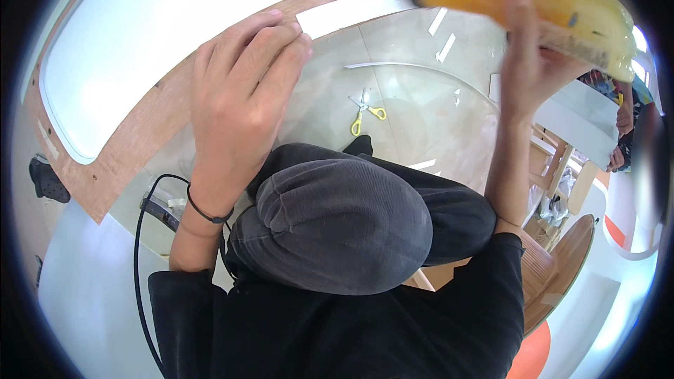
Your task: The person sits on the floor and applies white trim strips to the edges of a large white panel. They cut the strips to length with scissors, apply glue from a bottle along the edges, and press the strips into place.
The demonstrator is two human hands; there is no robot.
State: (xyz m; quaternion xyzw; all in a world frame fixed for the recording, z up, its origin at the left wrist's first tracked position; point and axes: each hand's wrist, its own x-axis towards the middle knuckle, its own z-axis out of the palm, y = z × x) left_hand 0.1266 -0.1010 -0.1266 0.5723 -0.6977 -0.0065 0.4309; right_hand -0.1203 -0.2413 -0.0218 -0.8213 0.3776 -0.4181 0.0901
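Note:
My left hand [242, 102] has its fingers together and bent over the curved wooden rim [133, 121] of a white panel [126, 28], at the left end of a white strip [347, 8] lying along that rim; its thumb is hidden. My right hand [528, 70] grips a yellow-orange plastic bottle [572, 17], tilted sideways and a little blurred, its dark narrow tip over the strip's right end. Yellow-handled scissors [361, 114] lie below, between my hands.
A co-worker's hands [621, 119] hold a pale panel [586, 116] at the right, near wooden furniture [551, 161] and a round wooden piece [562, 267]. A black cable [138, 253] runs down the left, and a dark shoe [48, 175] is at the far left.

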